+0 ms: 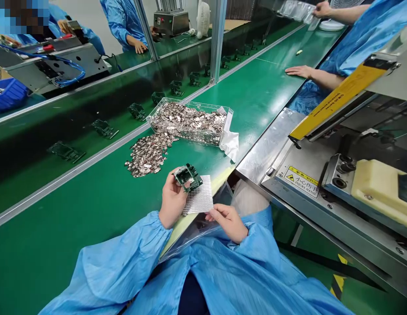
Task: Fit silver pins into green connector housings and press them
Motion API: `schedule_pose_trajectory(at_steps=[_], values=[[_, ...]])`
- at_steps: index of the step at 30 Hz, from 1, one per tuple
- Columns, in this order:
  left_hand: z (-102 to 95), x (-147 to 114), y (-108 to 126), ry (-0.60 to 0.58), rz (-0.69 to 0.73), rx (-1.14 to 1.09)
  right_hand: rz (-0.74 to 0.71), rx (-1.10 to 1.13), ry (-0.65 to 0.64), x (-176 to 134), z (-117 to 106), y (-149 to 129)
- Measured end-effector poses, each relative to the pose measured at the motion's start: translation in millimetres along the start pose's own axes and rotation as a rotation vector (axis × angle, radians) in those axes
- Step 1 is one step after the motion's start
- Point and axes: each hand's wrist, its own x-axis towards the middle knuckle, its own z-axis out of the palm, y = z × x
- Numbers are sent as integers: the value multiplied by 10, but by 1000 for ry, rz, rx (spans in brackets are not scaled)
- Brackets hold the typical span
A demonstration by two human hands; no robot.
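Observation:
My left hand (173,200) grips a dark green plastic frame (187,178) with an open middle, raised over the near edge of the green work surface. Just under the frame lies a silvery sheet (200,199) marked with a fine grid. The sheet's lower right corner is pinched between the thumb and fingers of my right hand (228,221). Part of the sheet is hidden behind the frame and my left hand. Beyond my hands, a heap of small metal pieces (147,153) spreads beside a clear plastic tray (223,136) filled with more of them.
Several similar green frames (105,128) line the belt behind a metal rail (124,141). At right stands a machine with a yellow bar (341,100) and a hand-injury warning label (301,180). A co-worker's hand (300,71) rests on the surface at upper right.

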Motion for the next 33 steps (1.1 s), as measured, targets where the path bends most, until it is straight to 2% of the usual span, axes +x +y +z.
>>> schedule_pose_trajectory(at_steps=[6, 15, 18, 23, 25, 28, 31, 33], values=[[60, -115, 89, -17, 42, 175, -88, -11, 6, 169, -212, 86], [82, -97, 162, -26, 42, 247, -237, -189, 36, 204, -217, 153], [85, -98, 161, -27, 40, 225, -226, -300, 38, 165, -221, 139], [61, -101, 114, -8, 25, 158, -94, -493, -6, 76, -237, 154], [42, -108, 100, 6, 12, 122, -56, -548, -2, 38, -270, 90], [27, -136, 121, -19, -25, 60, -39, -587, 56, -27, -318, -148], [38, -178, 176, -100, -92, -6, -58, -452, 161, -59, -286, -458], [51, -205, 210, -125, -104, -15, -128, -326, 228, -32, -194, -617]])
